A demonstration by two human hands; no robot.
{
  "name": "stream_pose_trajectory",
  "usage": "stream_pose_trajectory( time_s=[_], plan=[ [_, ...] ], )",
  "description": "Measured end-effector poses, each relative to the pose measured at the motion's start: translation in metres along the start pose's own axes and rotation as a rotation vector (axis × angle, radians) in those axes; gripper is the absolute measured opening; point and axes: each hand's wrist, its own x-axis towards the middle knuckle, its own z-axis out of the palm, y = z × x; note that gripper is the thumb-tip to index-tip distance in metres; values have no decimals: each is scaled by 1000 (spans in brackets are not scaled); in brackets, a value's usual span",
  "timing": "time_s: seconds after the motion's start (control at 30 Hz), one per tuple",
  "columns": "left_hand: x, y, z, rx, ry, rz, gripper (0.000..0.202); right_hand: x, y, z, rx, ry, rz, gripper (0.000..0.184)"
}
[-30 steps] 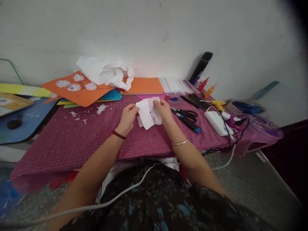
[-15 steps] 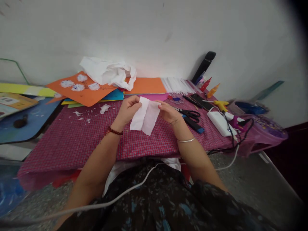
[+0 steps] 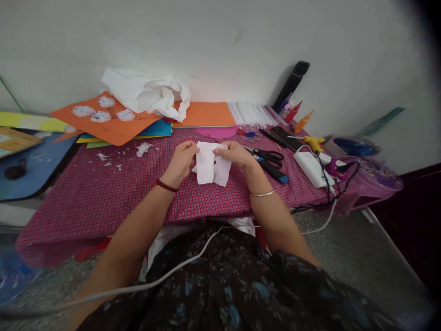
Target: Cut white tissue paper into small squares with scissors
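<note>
A piece of white tissue paper (image 3: pixel 206 166) with rough edges hangs between my two hands over the table. My left hand (image 3: pixel 182 158) pinches its upper left corner between thumb and fingers. On the other side, my right hand (image 3: pixel 236 154) grips the top with its thumb across the front. The paper hangs in two flaps with a gap low in the middle; whether they are joined all the way along the top I cannot tell. Black-handled scissors (image 3: pixel 269 157) lie just right of my right hand, beside a blue and black cutter (image 3: pixel 274 171).
A checked red cloth (image 3: pixel 113 197) covers the table. Paper scraps (image 3: pixel 143 148) lie at left, below an orange sheet with white flowers (image 3: pixel 120 131) and crumpled white paper (image 3: pixel 138 92). A yellow glue gun (image 3: pixel 313 142), a white power strip (image 3: pixel 313 169) and cables are at right.
My right hand has moved in towards the left, its thumb now over the paper's front. The two flaps hang closer together and overlap more. The whole view has shifted slightly.
</note>
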Motion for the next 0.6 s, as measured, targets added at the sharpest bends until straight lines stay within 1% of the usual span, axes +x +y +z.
stream_pose_trajectory(
  time_s=[0.17,0.3,0.4,0.47,0.6],
  plan=[
    [-1,4,-2,-66,37,-1,22,2,1,0,-40,48,-23,39],
    [1,3,-5,-74,35,39,23,4,3,-2,-151,54,-33,33],
    [2,1,-6,-61,-2,88,23,3,1,-3,-220,60,-82,27],
    [2,-1,-6,-21,-39,122,22,1,-2,-2,-235,94,-129,22],
    [-3,-5,-2,160,-116,190,15,-2,-7,3,-329,156,-170,30]
  ],
)
